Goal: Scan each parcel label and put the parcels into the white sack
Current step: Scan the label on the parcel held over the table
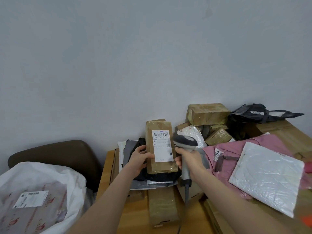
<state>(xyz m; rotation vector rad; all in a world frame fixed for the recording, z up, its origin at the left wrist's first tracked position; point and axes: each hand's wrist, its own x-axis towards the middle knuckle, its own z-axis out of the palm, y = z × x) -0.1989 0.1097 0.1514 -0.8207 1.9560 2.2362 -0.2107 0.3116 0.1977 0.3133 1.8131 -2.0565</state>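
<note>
- The left hand [140, 157] holds a brown taped parcel [161, 167] upright over the left part of the table [108, 176]. Its thumb lies on the front by the shipping label [162, 146] and its fingers curl behind the left edge.
- The right hand [190, 160] wraps round the handle of a grey barcode scanner [184, 141]. The scanner's head sits just right of the label, so this parcel appears to be at the scan step and has not yet been bagged.
- At least one labelled parcel [33, 205] already lies in the white sack [55, 173], whose mouth gapes open at the near left.
- Much is left. A pink mailer [231, 149] and a white bubble mailer [268, 176] lie on the right, and cardboard boxes [207, 114] and dark poly bags [249, 114] are piled at the far right. A long brown box [162, 205] lies near the person, and more bags sit under the held parcel.
- The sack stands just beyond the table's left edge, in front of a dark chair [59, 152]. The way from the parcel leftward and down to it looks open.
- The scanner's cable hangs down between the arms and could snag on the near box.
- The right side is crowded and leaves little room there.
</note>
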